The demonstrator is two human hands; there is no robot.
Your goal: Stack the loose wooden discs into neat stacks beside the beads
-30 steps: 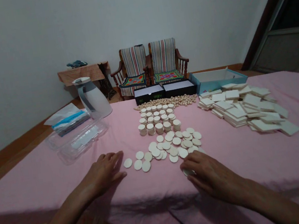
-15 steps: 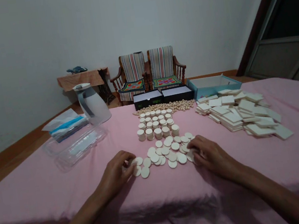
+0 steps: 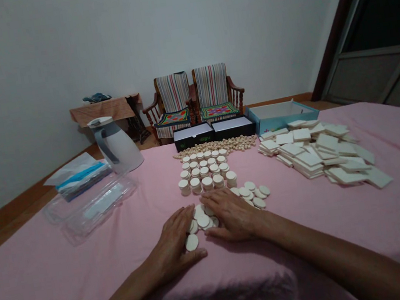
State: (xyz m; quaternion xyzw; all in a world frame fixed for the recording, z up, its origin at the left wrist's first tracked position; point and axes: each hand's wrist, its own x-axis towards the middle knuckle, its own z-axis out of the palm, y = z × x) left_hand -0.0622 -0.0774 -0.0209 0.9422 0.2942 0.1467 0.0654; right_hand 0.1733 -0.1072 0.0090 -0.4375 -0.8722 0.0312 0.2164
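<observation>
Several loose white discs (image 3: 203, 219) lie heaped between my two hands on the pink cloth. My left hand (image 3: 178, 241) is open at the heap's left side, thumb spread toward the front near a single disc (image 3: 192, 242). From the right, my right hand (image 3: 228, 216) rests open against the heap, its fingers covering some discs. More loose discs (image 3: 259, 202) lie to the right, beyond my right hand. Behind the hands stand rows of stacked discs (image 3: 207, 183), and past them a band of small wooden beads (image 3: 218, 146).
Square white tiles (image 3: 308, 159) are piled at the right, before a blue box (image 3: 285, 114). Two black boxes (image 3: 194, 136) stand at the back. To the left are a jug (image 3: 118, 144), clear plastic trays (image 3: 103, 204) and a blue packet (image 3: 82, 180). Two chairs stand beyond.
My right hand has moved left across the discs, close to my left hand. Both hands have opened flatter, and the discs between them are bunched closer together. The view has shifted slightly.
</observation>
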